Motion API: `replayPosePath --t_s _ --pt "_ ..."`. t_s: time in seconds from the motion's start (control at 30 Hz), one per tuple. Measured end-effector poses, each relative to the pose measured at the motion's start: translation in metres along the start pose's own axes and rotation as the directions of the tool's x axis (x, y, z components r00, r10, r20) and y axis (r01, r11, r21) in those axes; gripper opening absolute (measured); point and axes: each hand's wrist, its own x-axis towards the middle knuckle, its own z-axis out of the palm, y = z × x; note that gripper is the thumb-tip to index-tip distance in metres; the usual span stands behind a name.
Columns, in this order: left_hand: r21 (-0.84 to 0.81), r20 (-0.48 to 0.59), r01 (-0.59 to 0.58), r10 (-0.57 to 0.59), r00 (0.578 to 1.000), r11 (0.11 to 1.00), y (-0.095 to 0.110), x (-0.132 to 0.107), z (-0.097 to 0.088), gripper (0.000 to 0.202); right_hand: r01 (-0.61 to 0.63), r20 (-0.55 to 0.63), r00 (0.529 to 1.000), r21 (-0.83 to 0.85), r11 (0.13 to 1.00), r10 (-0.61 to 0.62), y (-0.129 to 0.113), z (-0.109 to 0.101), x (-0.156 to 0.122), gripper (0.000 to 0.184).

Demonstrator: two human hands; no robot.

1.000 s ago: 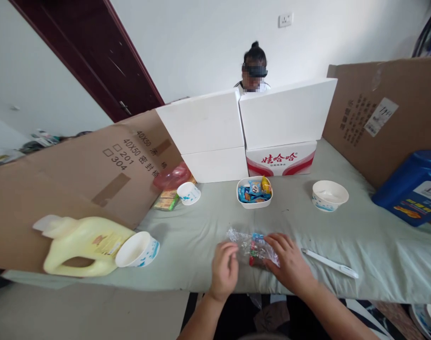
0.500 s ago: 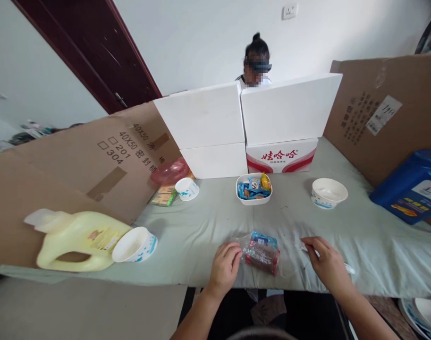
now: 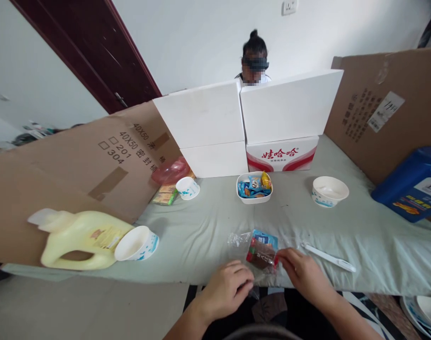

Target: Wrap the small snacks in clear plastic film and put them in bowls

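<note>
A clear plastic bag lies near the table's front edge, with a brown-and-red snack packet and a blue packet in it. My left hand is at the bag's near left corner, fingers curled in on the plastic. At the right side of the bag, my right hand pinches its edge beside the red end of the brown packet. A long white bag-sealing clip rests on the cloth just beyond my right hand, touched by neither hand.
Behind the bag stands a white bowl of small packets. Paper bowls stand right and left, one tilted against a yellow jug. A blue bottle is at right. White boxes and cardboard form walls; a person sits behind.
My right hand has let go of the white clip and moved left to the bag's edge. My left hand has shifted down and slightly right, along the bag's near side.
</note>
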Motion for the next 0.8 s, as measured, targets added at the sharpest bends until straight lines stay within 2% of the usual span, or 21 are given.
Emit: replayPosePath --t_s 0.07,0.1,0.2,0.23,0.27,0.33,0.4,0.47,0.53,0.63,0.7,0.8 --pt "-0.009 -0.094 -0.010 0.009 0.996 1.000 0.001 0.016 0.008 0.022 -0.060 0.174 0.982 -0.099 0.993 0.076 -0.004 0.011 0.000 0.027" --pt "-0.001 -0.114 -0.004 0.004 0.994 1.000 -0.001 0.024 0.013 0.023 -0.090 0.215 0.969 -0.167 0.982 0.125 -0.003 0.015 0.000 0.025" --pt "0.072 -0.148 0.087 -0.076 0.986 0.994 -0.014 0.046 0.028 0.019 -0.160 0.177 0.958 -0.327 0.931 0.227 0.008 0.021 0.003 0.011" --pt "0.098 -0.173 0.124 -0.106 0.979 0.987 -0.020 0.051 0.032 0.017 -0.166 0.135 0.965 -0.351 0.922 0.225 0.012 0.021 0.005 0.016" --pt "0.119 -0.201 0.156 -0.130 0.971 0.981 -0.026 0.056 0.035 0.020 -0.159 0.094 0.974 -0.362 0.919 0.205 0.017 0.022 0.008 0.028" --pt "0.149 -0.228 0.183 -0.147 0.962 0.972 -0.035 0.063 0.038 0.041 -0.122 0.035 0.989 -0.350 0.929 0.143 0.026 0.023 0.015 0.060" --pt "0.169 -0.187 0.162 -0.130 0.974 0.972 -0.043 0.070 0.038 0.062 -0.082 0.031 0.995 -0.310 0.947 0.097 0.034 0.025 0.023 0.091" --pt "0.175 -0.103 0.113 -0.096 0.990 0.978 -0.048 0.076 0.036 0.075 -0.060 0.088 0.992 -0.271 0.961 0.087 0.040 0.030 0.029 0.109" --pt "0.169 -0.046 0.075 -0.069 0.997 0.983 -0.050 0.080 0.035 0.087 -0.036 0.163 0.983 -0.250 0.968 0.079 0.047 0.035 0.033 0.119" --pt "0.169 -0.067 0.084 -0.074 0.995 0.982 -0.052 0.084 0.031 0.103 0.019 0.226 0.973 -0.237 0.971 0.036 0.056 0.041 0.031 0.125" --pt "0.179 -0.079 0.103 -0.090 0.993 0.978 -0.051 0.085 0.028 0.099 0.054 0.240 0.971 -0.230 0.972 0.003 0.061 0.043 0.028 0.130" --pt "0.177 -0.066 0.106 -0.096 0.993 0.978 -0.048 0.085 0.026 0.079 0.105 0.240 0.969 -0.227 0.968 -0.049 0.067 0.045 0.023 0.134"
